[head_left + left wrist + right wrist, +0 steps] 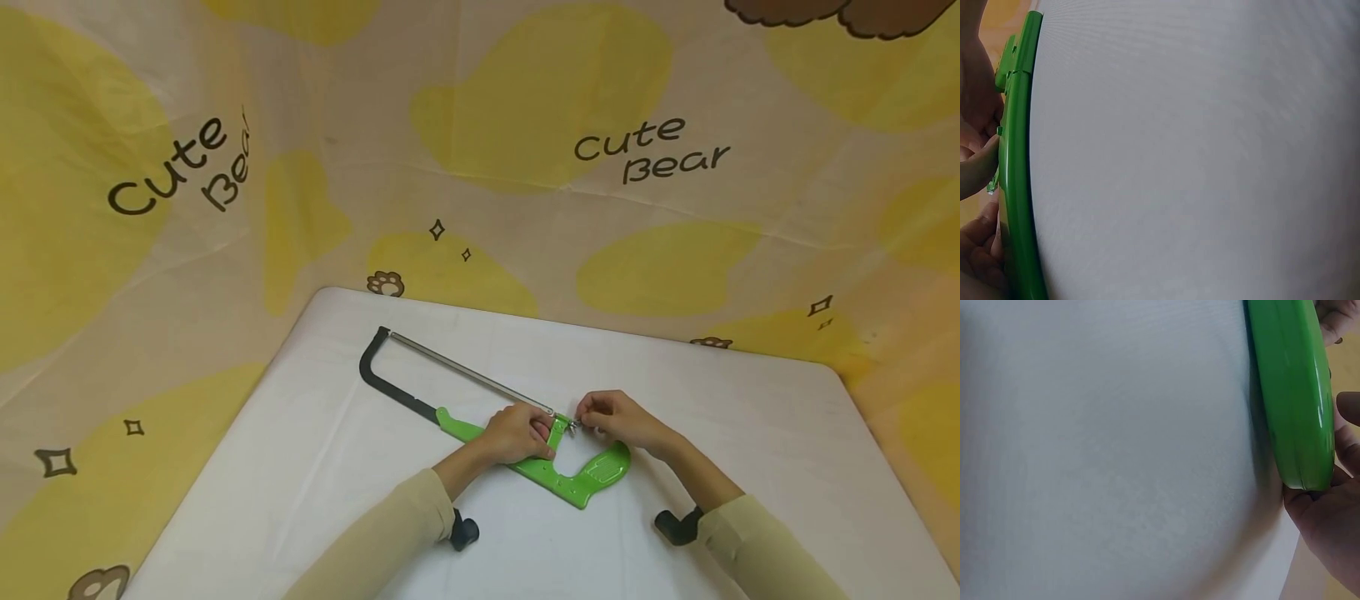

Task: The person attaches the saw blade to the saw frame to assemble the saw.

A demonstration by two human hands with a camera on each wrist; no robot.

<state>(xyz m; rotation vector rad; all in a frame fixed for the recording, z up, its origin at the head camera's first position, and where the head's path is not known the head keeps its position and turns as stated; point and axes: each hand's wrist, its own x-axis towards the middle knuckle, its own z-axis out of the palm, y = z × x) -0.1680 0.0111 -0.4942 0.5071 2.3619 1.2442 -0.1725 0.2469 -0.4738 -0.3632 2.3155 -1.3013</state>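
On the white table (255,500), the hacksaw (459,427) lies broadside, its black front bow (397,392) towards the far-left corner and its handle end nearer the middle. The blade (472,373) slants rightward from the bow's tip, facing the far edge. It looks straight (its teeth are too small to make out); should it lose tension, it might slip off a pin, most likely at the bow, where no hand steadies it.

Next comes the left hand (513,435), its thumb and fingers gripping the green frame beside the post (557,433). A loose grip there could let the whole saw pivot under any twist, and the fingers sit close enough to the blade's near end to be scraped if it springs.

Just right of the post is the wing nut (573,427), pinched at the fingertips of the right hand (611,414). Being small, it could slip from them, or bind if turned askew. Below that hand is the handle (606,471). No container shows in any view.
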